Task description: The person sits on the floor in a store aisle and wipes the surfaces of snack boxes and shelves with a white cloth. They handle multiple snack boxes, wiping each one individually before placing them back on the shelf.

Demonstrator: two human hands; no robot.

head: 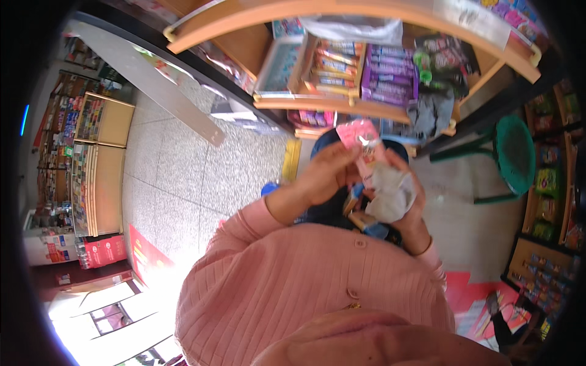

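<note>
A pink printed packet (365, 148) is held up in front of the shelves. My left hand (332, 171) grips its left side. My right hand (407, 192) is on the other side, with a crumpled white cloth (389, 194) in it and its fingertips near the packet's right edge. Below my hands, at lap level, are several small packages (373, 226) in blue and tan, partly hidden by my hands and the cloth.
Ahead, a wooden shelf (320, 103) holds a purple box (389, 75) of sticks, a box of orange-wrapped sticks (336, 68), and a grey cloth (430, 114). A green stool (515, 154) stands at the right. A yellow object (291, 160) lies on the floor left of my knees.
</note>
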